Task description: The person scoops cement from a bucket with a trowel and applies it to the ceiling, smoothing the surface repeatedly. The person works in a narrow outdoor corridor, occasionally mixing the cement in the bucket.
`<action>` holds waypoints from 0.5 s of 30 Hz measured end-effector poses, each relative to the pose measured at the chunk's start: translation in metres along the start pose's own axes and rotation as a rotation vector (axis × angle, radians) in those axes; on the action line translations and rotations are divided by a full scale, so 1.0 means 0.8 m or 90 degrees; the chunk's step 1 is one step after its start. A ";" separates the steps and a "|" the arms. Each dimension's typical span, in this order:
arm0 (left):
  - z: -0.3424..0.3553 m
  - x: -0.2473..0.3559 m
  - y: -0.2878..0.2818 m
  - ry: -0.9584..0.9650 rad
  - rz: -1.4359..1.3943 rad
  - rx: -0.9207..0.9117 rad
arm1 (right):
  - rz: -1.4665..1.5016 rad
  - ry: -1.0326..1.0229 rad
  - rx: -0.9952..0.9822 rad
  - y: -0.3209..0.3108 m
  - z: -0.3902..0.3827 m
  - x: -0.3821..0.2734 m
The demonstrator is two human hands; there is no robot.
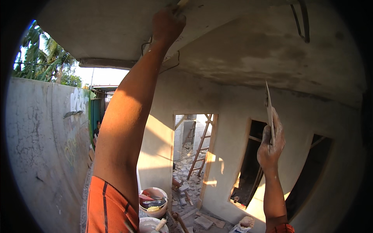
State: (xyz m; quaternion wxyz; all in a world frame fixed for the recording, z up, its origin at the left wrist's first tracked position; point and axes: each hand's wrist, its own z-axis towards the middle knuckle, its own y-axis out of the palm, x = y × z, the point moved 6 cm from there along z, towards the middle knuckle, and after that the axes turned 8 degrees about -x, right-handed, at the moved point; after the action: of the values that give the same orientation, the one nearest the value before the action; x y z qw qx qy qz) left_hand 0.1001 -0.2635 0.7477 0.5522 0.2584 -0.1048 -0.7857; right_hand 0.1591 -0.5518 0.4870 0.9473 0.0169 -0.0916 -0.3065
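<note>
My left hand [168, 27] is raised high, close under the grey plastered ceiling [233, 50]. Its fingers are closed around a pale piece [182, 4] that runs out of the top of the view, so its kind cannot be made out. To the right, my right hand [272, 145] grips a thin flat board [270, 112], seen almost edge-on and upright. A small dark lump [266, 99] clings to the board's left face. Pale dust or mortar coats the fingers of that hand. Bent metal bars [171, 65] stick out near my left wrist.
Below stand a bucket [164, 206] with tools in it and a second bucket [166, 227]. Rubble [186, 194] and a wooden ladder [201, 147] show through the doorway. An open sack [245, 223] sits below the window openings. A grey wall [46, 147] runs along the left.
</note>
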 end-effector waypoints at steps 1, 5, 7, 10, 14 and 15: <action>-0.001 -0.001 0.001 -0.021 -0.001 -0.015 | 0.004 0.000 0.003 0.000 -0.001 0.002; -0.005 -0.005 0.002 -0.059 0.015 -0.069 | 0.025 -0.005 -0.003 0.005 -0.010 -0.002; -0.010 -0.005 0.003 -0.073 0.031 -0.072 | 0.016 0.000 -0.008 0.007 -0.014 0.001; -0.008 0.004 0.004 -0.068 0.040 -0.050 | 0.004 0.003 -0.012 0.005 -0.018 0.005; 0.002 0.008 -0.001 0.017 0.055 0.043 | 0.020 -0.001 -0.012 0.004 -0.015 0.006; 0.002 0.005 0.001 0.008 0.034 0.051 | 0.022 0.001 -0.015 0.003 -0.015 0.005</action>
State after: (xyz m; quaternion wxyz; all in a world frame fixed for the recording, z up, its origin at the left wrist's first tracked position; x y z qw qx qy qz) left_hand 0.0989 -0.2679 0.7481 0.5630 0.2819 -0.1394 -0.7642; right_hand 0.1660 -0.5521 0.4759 0.9525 0.0048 -0.0876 -0.2915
